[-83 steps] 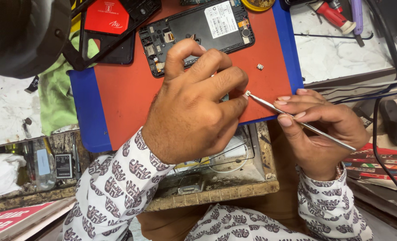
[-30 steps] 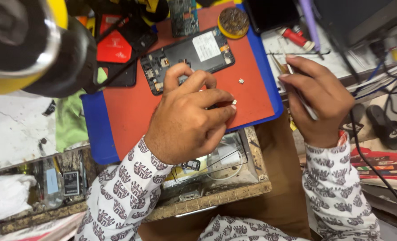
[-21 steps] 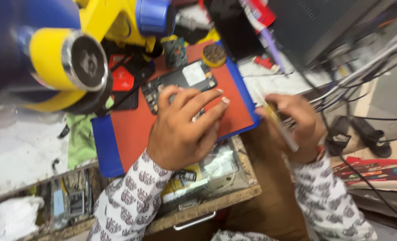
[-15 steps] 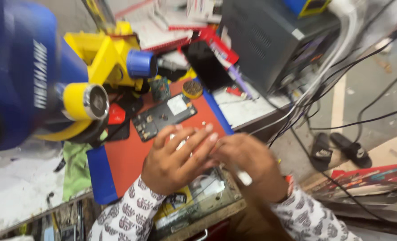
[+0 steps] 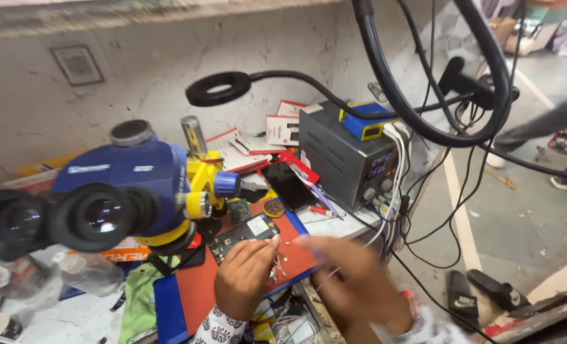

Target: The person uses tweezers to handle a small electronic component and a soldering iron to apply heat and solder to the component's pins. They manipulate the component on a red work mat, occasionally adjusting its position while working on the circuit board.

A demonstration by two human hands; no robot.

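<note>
opened phone (image 5: 244, 236) on red mat (image 5: 200, 290), now small and low-centre since view tilted up, left hand (image 5: 244, 285) fingers curled, pinching thin metal tweezers (image 5: 277, 266) beside it, right hand (image 5: 353, 280) blurred, grip unclear, now away from left, blue-yellow microscope (image 5: 124, 191) left, grey power supply (image 5: 347, 156) behind

Workbench: blue-and-yellow microscope (image 5: 130, 185) at left, above a red mat (image 5: 232, 280) bearing an opened phone (image 5: 244, 234). Left hand (image 5: 245, 277) rests on the mat just below the phone, pinching tweezers (image 5: 277, 264); right hand (image 5: 353, 280), blurred, hovers just beside it. Grey power supply (image 5: 350, 156) and black ring lamp (image 5: 218, 88) stand behind.
</note>
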